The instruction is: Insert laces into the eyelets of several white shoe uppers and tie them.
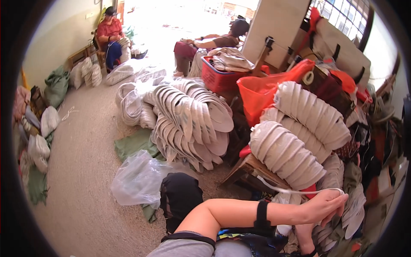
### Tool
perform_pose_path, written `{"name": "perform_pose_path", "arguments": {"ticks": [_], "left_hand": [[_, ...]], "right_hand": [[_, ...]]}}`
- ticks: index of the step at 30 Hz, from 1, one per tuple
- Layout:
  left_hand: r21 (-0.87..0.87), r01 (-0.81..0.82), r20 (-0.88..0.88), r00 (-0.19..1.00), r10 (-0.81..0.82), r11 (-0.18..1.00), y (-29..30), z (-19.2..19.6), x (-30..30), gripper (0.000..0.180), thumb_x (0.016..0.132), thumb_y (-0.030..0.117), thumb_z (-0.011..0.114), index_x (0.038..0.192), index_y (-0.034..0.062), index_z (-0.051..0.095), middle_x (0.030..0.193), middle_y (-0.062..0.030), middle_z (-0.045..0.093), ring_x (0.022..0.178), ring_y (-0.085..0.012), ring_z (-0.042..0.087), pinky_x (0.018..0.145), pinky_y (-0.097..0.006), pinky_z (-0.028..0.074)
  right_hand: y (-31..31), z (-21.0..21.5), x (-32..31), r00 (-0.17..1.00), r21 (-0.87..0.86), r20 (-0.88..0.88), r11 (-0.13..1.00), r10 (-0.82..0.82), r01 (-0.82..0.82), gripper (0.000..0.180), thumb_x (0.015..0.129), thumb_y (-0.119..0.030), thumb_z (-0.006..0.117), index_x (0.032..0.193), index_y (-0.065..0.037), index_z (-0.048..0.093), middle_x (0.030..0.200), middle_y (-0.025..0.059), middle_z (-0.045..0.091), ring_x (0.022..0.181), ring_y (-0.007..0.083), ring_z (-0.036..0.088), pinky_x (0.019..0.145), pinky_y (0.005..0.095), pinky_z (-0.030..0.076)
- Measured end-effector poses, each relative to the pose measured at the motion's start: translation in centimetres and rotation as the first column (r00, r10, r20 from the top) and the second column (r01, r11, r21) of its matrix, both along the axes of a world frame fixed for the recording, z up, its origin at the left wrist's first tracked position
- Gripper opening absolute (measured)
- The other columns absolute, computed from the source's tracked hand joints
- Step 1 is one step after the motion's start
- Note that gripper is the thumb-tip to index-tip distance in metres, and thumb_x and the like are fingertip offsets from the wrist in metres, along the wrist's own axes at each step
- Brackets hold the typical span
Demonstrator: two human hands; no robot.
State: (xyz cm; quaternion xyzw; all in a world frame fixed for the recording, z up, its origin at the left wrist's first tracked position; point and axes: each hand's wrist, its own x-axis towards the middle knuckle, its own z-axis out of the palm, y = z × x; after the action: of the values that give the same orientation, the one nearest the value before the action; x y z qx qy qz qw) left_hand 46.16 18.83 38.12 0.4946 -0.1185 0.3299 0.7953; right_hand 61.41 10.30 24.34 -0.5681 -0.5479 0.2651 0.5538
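My left hand (327,206) reaches across to the lower right, its fingers closed on a thin white cord (282,189). The cord runs left from the fingertips, passing in front of bundled pale shoe-shaped pieces. Just under the left wrist, my right hand (304,234) shows only in part; its fingers are hidden behind the left hand. Nearest the hands is a nested bundle of off-white shoe-shaped pieces (287,154) on a wooden bench (246,171). More loose pale pieces (354,212) lie to the right of my left hand.
A big stack of similar pieces (188,115) stands on the floor ahead, near clear plastic sheeting (139,177). Red bags (261,92) and a red basket (218,77) sit behind the bench. Two people (110,32) sit at the back. Sacks (58,85) line the left wall.
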Motion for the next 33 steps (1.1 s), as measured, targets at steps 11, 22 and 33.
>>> {"name": "perform_pose_path", "arguments": {"ticks": [11, 22, 33], "left_hand": [[-0.301, -0.104, 0.041, 0.992, 0.122, 0.948, 5.2, -2.1, -3.2, 0.043, 0.102, 0.035, 0.041, 0.097, -0.0023, 0.061, 0.078, -0.0079, 0.062, 0.042, -0.0132, 0.055, 0.041, -0.024, 0.044], [-0.524, -0.369, -0.100, 0.922, 0.374, 0.768, 12.4, -5.3, -9.5, 0.027, 0.096, 0.023, 0.054, 0.109, 0.0012, 0.063, 0.093, -0.0095, 0.068, 0.055, -0.0091, 0.050, 0.049, -0.020, 0.041], [-0.774, -0.403, -0.269, 0.908, 0.322, 0.489, 22.5, -17.0, -22.9, 0.031, 0.101, 0.015, 0.043, 0.124, -0.0019, 0.054, 0.099, -0.0095, 0.064, 0.076, -0.0133, 0.057, 0.067, -0.024, 0.046]], "right_hand": [[1.7, 8.3, -2.9, 0.977, -0.128, -0.212, 0.991, 0.014, -0.042, 0.014, 0.098, -0.016, 0.052, 0.096, -0.004, 0.058, 0.075, 0.0008, 0.056, 0.067, 0.0110, 0.054, 0.068, 0.0267, 0.047], [2.0, 11.9, 8.9, 0.730, -0.033, -0.677, 0.994, -0.100, 0.105, 0.025, 0.098, -0.017, 0.053, 0.074, -0.013, 0.047, 0.059, -0.0055, 0.029, 0.052, 0.0094, 0.031, 0.058, 0.0286, 0.033], [-4.0, 12.7, 28.9, 0.427, -0.125, -0.857, 0.920, -0.288, 0.371, 0.018, 0.096, -0.005, 0.050, 0.113, 0.000, 0.051, 0.058, -0.0032, 0.036, 0.048, 0.0086, 0.035, 0.051, 0.0249, 0.035]]}}
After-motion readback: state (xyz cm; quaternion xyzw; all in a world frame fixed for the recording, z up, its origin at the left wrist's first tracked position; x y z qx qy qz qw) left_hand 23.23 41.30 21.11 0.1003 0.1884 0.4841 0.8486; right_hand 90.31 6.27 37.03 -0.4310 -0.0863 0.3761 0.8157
